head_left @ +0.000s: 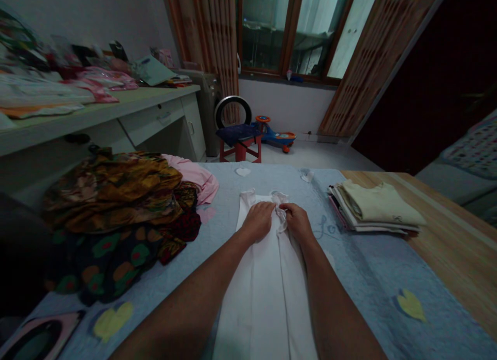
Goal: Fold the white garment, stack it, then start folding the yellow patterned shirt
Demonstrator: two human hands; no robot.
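Note:
A white garment (pixel 267 293) lies lengthwise on the blue cloth in front of me, with ruffled edging at its far end and long folds running toward me. My left hand (pixel 259 220) rests on its upper part, fingers bent and closed on the fabric near the middle. Opposite it, my right hand (pixel 297 220) pinches the ruffled edge between thumb and fingers. Both hands nearly meet at the ruffle. The garment's near end runs out of the picture between my forearms.
A heap of patterned clothes (pixel 116 215) with a pink piece (pixel 194 176) lies at left. Folded clothes (pixel 380 207) are stacked at right, beside the wooden tabletop (pixel 458 246). Beyond stand a red stool (pixel 240 150), a blue ride-on toy (pixel 275 136) and a cluttered desk (pixel 155 106).

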